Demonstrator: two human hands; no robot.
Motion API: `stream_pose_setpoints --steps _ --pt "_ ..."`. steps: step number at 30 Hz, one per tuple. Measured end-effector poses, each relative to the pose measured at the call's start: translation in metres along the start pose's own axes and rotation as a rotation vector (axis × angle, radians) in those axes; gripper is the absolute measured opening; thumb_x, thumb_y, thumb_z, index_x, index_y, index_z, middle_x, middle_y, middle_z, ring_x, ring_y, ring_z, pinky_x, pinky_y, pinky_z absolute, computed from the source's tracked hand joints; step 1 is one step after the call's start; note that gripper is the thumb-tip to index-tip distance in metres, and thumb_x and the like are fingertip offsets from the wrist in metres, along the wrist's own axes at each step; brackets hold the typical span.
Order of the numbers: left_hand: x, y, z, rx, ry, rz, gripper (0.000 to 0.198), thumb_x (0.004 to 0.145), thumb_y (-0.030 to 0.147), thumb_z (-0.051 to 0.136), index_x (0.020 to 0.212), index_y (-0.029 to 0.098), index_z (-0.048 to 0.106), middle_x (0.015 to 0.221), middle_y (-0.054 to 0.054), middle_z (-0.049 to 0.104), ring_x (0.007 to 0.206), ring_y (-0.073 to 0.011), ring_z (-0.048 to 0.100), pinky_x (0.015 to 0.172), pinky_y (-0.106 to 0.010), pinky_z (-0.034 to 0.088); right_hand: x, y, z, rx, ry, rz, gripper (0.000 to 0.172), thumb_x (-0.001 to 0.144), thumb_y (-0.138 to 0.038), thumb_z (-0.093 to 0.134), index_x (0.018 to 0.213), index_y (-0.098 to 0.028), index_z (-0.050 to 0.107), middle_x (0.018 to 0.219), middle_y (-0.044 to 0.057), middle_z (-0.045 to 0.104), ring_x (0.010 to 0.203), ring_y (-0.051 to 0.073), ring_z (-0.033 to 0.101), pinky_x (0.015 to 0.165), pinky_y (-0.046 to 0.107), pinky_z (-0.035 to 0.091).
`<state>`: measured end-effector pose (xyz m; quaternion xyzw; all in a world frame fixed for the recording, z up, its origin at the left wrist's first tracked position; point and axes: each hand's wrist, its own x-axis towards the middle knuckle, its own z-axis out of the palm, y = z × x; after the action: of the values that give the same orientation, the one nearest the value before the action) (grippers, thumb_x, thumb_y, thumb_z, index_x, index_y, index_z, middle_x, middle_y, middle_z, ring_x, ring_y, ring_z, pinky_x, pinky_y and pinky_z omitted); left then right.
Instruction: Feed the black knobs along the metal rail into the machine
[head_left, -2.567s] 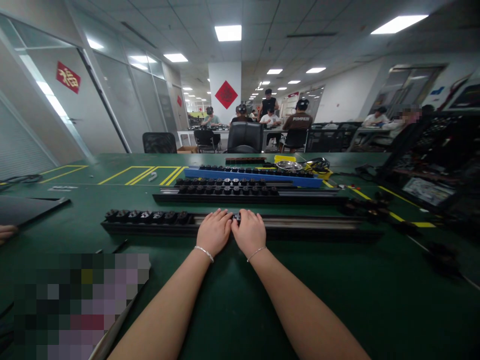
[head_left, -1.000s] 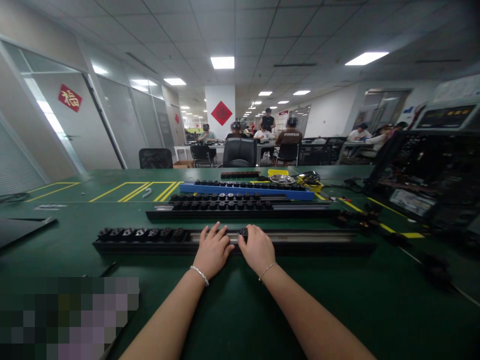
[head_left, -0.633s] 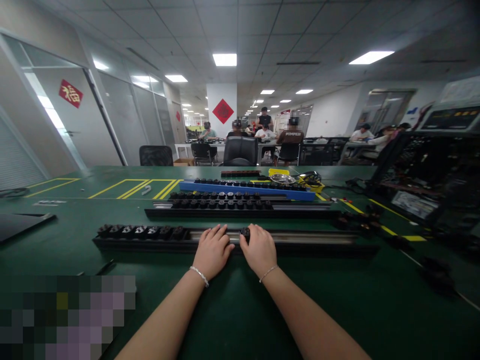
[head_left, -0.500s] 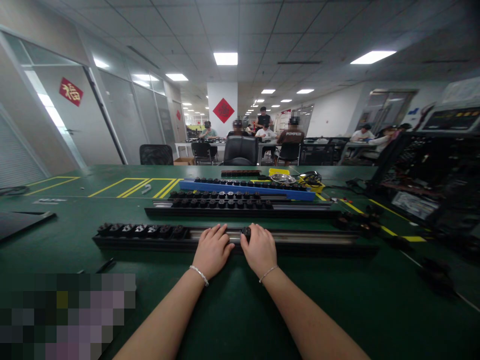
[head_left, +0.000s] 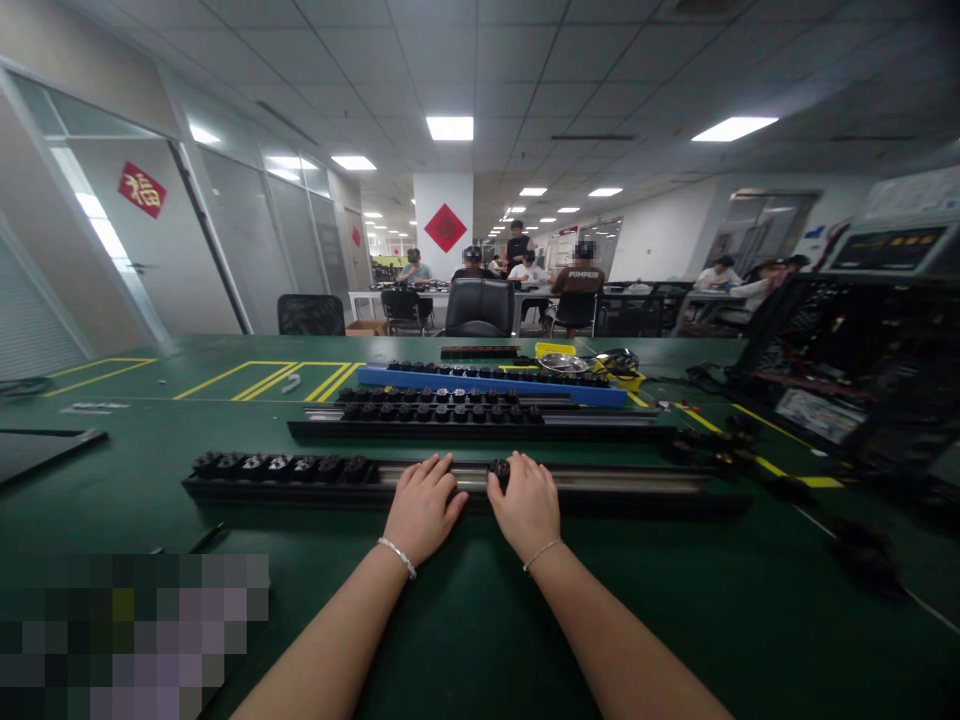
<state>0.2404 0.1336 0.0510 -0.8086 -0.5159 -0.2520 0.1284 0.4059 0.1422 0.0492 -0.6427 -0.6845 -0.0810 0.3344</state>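
A long black channel rail (head_left: 652, 482) lies across the green table in front of me, with a row of black socket modules (head_left: 281, 466) filling its left part. My left hand (head_left: 421, 505) rests over the rail's middle, fingers stretched out flat and thumb apart, right of that row. Just to its right, my right hand (head_left: 525, 500) has thumb and fingers closed round a single black socket module (head_left: 499, 472), seated in or on the rail. The fingers partly hide this module, so its fit in the channel cannot be made out.
Behind lie a second black rail with modules (head_left: 480, 425) and a blue rail (head_left: 487, 383). Loose black parts (head_left: 712, 445) sit to the right, near a dark equipment rack (head_left: 840, 350). A metal dish (head_left: 564, 364) is farther back. People sit at distant tables.
My right hand has slid slightly to the right along the rail with the socket module. The left hand stays nearly in place. The view has tilted a little.
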Motion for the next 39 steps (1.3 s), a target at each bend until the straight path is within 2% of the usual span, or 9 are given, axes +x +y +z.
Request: stream_pose_setpoints --steps 7,14,17,26,32,39 --pt "0.0 -0.001 0.001 -0.012 0.014 -0.007 0.021 0.086 0.035 0.046 0.085 0.022 0.062 0.128 -0.007 0.055 0.121 -0.0257 0.047 0.097 -0.046 0.037 0.001 0.001 -0.002 -0.004 -0.026 -0.002 0.038 0.085 -0.032 0.042 0.11 -0.008 0.057 0.115 0.017 0.06 0.114 0.023 0.049 0.1 0.037 0.028" --pt "0.0 0.0 -0.001 -0.023 0.02 -0.008 0.021 0.086 0.036 0.046 0.084 0.022 0.062 0.128 -0.007 0.056 0.12 -0.0256 0.047 0.097 -0.046 0.038 0.007 0.006 -0.013 0.018 -0.088 -0.036 0.026 0.083 -0.034 0.045 0.092 -0.016 0.061 0.1 0.011 0.065 0.102 0.021 0.054 0.093 0.032 0.034" --pt "0.0 0.0 -0.001 -0.025 0.021 -0.016 0.02 0.085 0.035 0.046 0.083 0.022 0.062 0.128 -0.006 0.056 0.12 -0.0255 0.047 0.096 -0.046 0.038 0.006 0.01 -0.015 0.014 -0.07 -0.046 0.029 0.084 -0.037 0.045 0.096 -0.016 0.061 0.103 0.01 0.065 0.107 0.022 0.052 0.097 0.037 0.03" --pt "-0.001 0.001 0.0 -0.013 0.013 -0.026 0.021 0.086 0.036 0.045 0.083 0.023 0.061 0.129 -0.005 0.055 0.121 -0.0248 0.046 0.096 -0.045 0.038 0.002 0.011 -0.008 0.02 -0.029 -0.03 0.036 0.084 -0.036 0.045 0.106 -0.012 0.06 0.111 0.012 0.063 0.111 0.023 0.05 0.1 0.038 0.028" --pt "-0.001 0.001 -0.001 -0.028 0.021 -0.03 0.021 0.086 0.036 0.046 0.083 0.023 0.061 0.129 -0.006 0.055 0.12 -0.0252 0.047 0.097 -0.046 0.038 0.001 0.014 -0.006 0.015 -0.007 -0.032 0.034 0.084 -0.034 0.044 0.101 -0.011 0.061 0.119 0.016 0.058 0.114 0.023 0.05 0.1 0.038 0.029" --pt "0.0 0.002 -0.001 -0.037 0.027 -0.035 0.02 0.085 0.035 0.047 0.082 0.023 0.062 0.128 -0.006 0.055 0.12 -0.0256 0.047 0.096 -0.046 0.038 0.002 0.014 -0.006 0.02 -0.009 -0.014 0.034 0.084 -0.034 0.043 0.101 -0.011 0.061 0.119 0.016 0.059 0.114 0.023 0.049 0.101 0.04 0.028"
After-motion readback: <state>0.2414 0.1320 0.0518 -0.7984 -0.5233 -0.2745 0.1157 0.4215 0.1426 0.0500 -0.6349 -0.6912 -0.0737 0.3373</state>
